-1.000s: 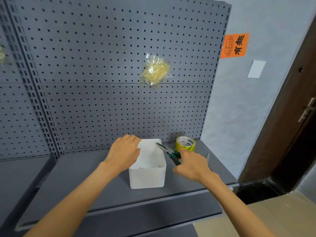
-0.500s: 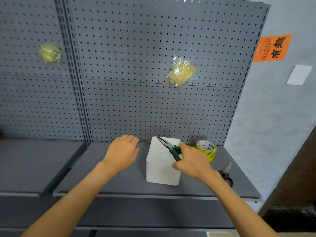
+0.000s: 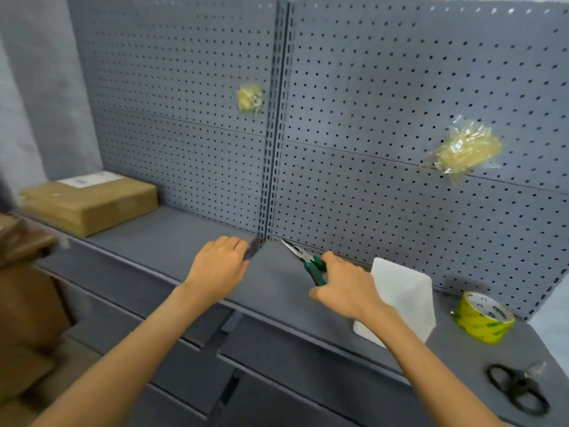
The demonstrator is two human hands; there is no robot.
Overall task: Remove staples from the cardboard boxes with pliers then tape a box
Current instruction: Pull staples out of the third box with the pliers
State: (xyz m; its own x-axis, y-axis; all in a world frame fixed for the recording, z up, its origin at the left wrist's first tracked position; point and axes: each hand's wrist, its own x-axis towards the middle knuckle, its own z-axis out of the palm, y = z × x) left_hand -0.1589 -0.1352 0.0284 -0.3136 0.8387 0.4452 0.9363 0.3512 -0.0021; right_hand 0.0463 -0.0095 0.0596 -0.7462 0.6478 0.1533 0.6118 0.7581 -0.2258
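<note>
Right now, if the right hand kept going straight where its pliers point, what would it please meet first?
Probably the grey perforated back panel near the upright post; the green-handled needle-nose pliers in the right hand point up-left there, though depth is unclear.

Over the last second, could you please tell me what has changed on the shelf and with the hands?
The view swung left, bringing a cardboard box into sight at the far left. The right hand carried the green-handled pliers leftward, off the white bin. The left hand moved off the bin's left side and is empty. The pliers stayed gripped; the bin, yellow tape roll and black scissors lie as before.
</note>
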